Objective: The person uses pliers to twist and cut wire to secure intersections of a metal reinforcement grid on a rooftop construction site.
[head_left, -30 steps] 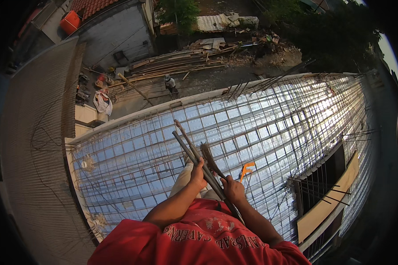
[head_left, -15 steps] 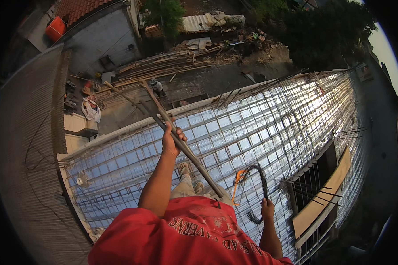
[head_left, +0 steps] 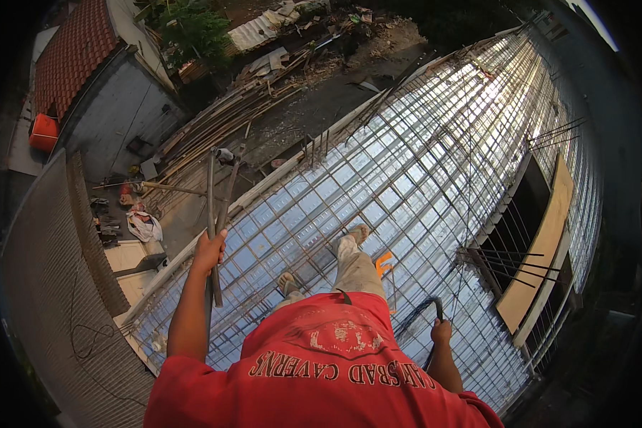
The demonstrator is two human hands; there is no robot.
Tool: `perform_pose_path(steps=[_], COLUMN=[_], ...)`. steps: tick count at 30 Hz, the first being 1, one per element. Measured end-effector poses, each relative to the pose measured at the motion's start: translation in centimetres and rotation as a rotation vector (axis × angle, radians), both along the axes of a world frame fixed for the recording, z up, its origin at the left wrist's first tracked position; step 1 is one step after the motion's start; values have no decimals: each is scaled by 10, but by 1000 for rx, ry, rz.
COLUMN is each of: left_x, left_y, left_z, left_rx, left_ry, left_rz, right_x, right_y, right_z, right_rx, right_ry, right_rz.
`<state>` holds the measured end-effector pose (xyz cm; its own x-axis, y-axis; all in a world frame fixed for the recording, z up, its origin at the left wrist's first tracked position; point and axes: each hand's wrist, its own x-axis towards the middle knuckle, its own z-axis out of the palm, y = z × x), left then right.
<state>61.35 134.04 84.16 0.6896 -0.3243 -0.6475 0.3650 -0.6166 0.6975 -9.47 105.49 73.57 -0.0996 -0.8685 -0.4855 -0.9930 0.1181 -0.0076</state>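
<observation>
My left hand (head_left: 210, 251), raised at the left, is closed round long dark metal bars (head_left: 211, 203). Their far ends spread apart, and a thinner tan stick (head_left: 177, 189) juts out to the left beside them. Low on the right, my right hand (head_left: 441, 332) grips a bent bundle of thin black wire (head_left: 426, 305). The bundle curves over toward my legs, its lower part partly behind my red shirt. An orange strip (head_left: 384, 264) shows beside my right leg; whether it hangs from the wire or lies on the mesh I cannot tell.
I stand in sandals on a steel rebar mesh (head_left: 314, 232) over shiny metal decking. At the right is a dark opening (head_left: 517, 214) with a plywood board (head_left: 538, 250) and protruding bars. Beyond the edge (head_left: 264, 187) lie stacked timber (head_left: 214, 132) and a person below.
My left hand has swung left with the bars, which now stand more upright in view. My right hand has shifted slightly right. My feet have moved apart, and the view has turned.
</observation>
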Motion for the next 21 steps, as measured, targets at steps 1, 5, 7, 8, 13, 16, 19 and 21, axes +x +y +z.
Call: perform_pose_path(steps=[1, 5, 7, 8, 13, 16, 19, 21], left_x=[-17, -78, -106, -92, -96, -76, -40, -46], left_y=[-19, -81, -111, -86, -162, -192, -242, -307], left_z=[-12, -81, -118, -157, -206, -238, -261, -261], left_rx=[38, 324, 421, 463, 650, 592, 536, 563], left_ry=[55, 275, 305, 175, 243, 113, -21, 59], left_rz=[-33, -113, -138, -397, -615, -933, -1150, -1065], right_x=[-4, -12, -28, -11, 47, 101, 110, 101], right_y=[-21, -97, -129, -137, -214, -263, -311, -343], right_z=[-12, -54, -76, -83, -41, 3, -15, -15], right_rx=[51, 181, 149, 126, 230, 240, 171, 115], right_ry=[6, -77, -231, -301, -516, -610, -704, -689], right_rz=[-10, -116, -235, -195, -356, -463, -405, -364])
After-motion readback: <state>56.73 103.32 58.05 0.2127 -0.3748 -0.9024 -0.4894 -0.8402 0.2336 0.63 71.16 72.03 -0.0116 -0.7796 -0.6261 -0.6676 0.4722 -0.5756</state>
